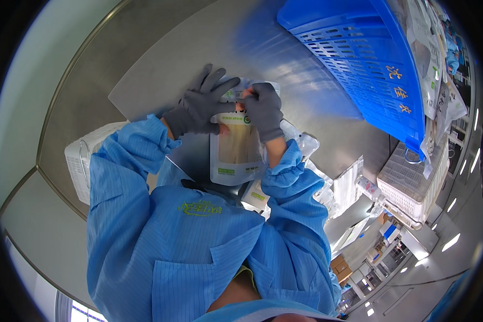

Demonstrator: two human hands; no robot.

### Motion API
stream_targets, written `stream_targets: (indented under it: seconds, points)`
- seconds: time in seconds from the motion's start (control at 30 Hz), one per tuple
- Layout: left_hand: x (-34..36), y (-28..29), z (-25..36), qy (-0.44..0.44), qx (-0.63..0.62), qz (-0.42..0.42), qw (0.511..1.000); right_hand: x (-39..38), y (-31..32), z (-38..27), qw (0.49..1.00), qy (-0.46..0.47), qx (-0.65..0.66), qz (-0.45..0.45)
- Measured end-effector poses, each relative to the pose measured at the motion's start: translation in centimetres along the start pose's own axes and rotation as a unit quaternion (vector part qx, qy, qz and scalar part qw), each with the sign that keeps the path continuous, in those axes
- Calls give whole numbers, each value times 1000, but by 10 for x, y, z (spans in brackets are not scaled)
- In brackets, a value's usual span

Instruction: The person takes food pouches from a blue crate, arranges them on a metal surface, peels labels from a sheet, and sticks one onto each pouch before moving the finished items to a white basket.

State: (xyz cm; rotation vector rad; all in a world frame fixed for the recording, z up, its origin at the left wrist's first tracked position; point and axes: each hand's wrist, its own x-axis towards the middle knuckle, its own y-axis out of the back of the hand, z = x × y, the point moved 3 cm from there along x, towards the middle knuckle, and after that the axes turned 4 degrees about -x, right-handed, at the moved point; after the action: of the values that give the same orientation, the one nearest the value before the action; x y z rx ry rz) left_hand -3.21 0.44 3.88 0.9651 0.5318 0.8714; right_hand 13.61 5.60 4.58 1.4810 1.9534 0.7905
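A clear-fronted plastic pouch (236, 147) with pale contents and green-and-white print lies on the metal table in front of me. My left hand (198, 104), in a grey glove with some bare fingertips, rests across the pouch's upper left side. Its fingers are spread, with the thumb and a fingertip touching the front. At the upper right of the pouch, my right hand (263, 110), gloved alike, has its fingers curled and pinches near the top. What lies under those curled fingers is partly hidden.
A large blue perforated crate (354, 64) stands at the far right, with more pouches (432, 70) beyond it. White plastic baskets stand on the right (413, 182) and at the left (80, 166). More clear packages (303, 142) and a bottle (367, 187) lie beside my right arm.
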Motion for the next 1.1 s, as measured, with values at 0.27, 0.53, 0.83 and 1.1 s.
stream_targets:
  seconds: [0.27,0.53,0.83,1.1]
  points:
    - [-2,-9,-8,-9,34,53,998,1,1,-1,995,53,-86,13]
    - [2,-7,-2,4,22,93,995,6,12,13,998,16,-59,-24]
    - [-1,-1,1,-27,32,163,986,27,10,7,980,-63,-165,-92]
    - [-16,-13,9,-19,-15,266,964,40,10,38,990,2,-85,-115]
